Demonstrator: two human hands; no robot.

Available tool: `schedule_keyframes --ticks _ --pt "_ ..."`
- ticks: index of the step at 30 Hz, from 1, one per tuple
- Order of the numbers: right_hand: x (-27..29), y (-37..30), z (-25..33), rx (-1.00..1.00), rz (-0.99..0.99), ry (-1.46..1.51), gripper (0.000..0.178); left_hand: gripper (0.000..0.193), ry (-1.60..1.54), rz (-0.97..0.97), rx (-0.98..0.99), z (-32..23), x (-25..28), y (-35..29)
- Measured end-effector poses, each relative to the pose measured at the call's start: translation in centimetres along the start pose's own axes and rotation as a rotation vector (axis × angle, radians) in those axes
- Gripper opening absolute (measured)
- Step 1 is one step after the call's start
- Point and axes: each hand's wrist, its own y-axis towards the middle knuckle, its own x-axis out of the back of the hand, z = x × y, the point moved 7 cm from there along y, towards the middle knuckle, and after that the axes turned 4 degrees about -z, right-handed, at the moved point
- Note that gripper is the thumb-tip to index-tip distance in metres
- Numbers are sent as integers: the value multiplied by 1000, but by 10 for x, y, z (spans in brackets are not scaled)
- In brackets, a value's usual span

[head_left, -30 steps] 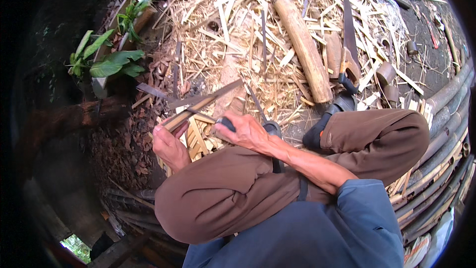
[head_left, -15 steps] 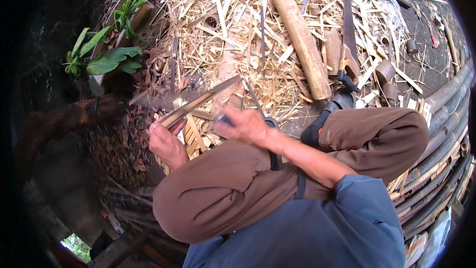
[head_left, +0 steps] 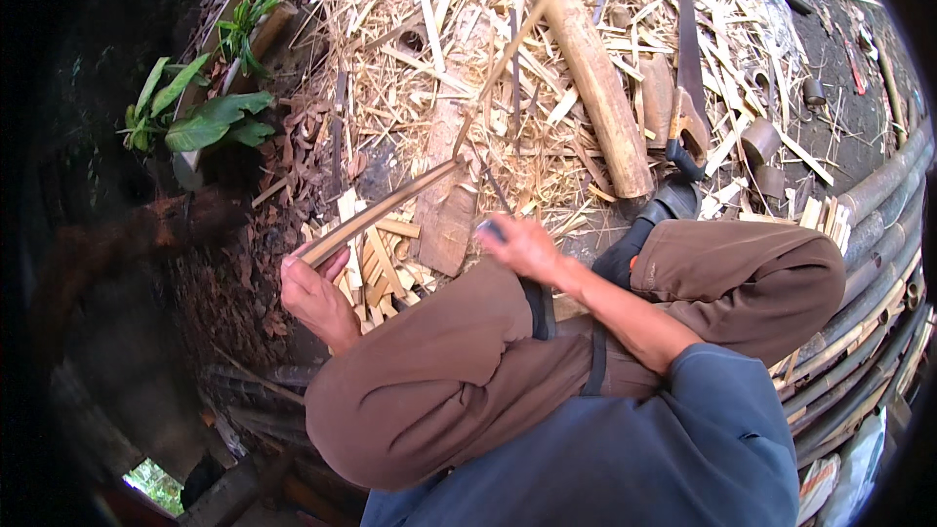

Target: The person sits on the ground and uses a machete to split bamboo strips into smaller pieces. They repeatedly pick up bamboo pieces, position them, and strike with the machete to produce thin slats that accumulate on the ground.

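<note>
My left hand is closed round the near end of a bamboo strip, which slants up and to the right over a wooden block. From around the strip's far end a long thin shaving arcs up toward a bamboo log. My right hand, beside the block and above my legs, grips a dark-handled tool; its blade cannot be made out. Short cut bamboo pieces lie in a heap beneath the strip.
The thick bamboo log lies ahead among shavings, with a handsaw to its right. Bamboo poles are stacked along my right side. A green-leaved plant stands at the left. My sandalled foot rests near the log.
My right hand has moved right, away from the strip, with the tool. My left hand and the strip have shifted slightly left and down. The long shaving has appeared at the far end.
</note>
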Motion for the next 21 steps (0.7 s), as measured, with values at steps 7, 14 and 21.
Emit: schedule_keyframes --ticks 7,14,21 --pt "12 -5 7 -45 67 -105 52 46 5 21 24 5 -2 8" --pt "24 -2 -62 -44 -350 -201 42 49 -22 32 -64 4 -1 -2" --pt "33 -12 -79 -164 -271 -179 47 47 78 73 -126 6 -3 2"
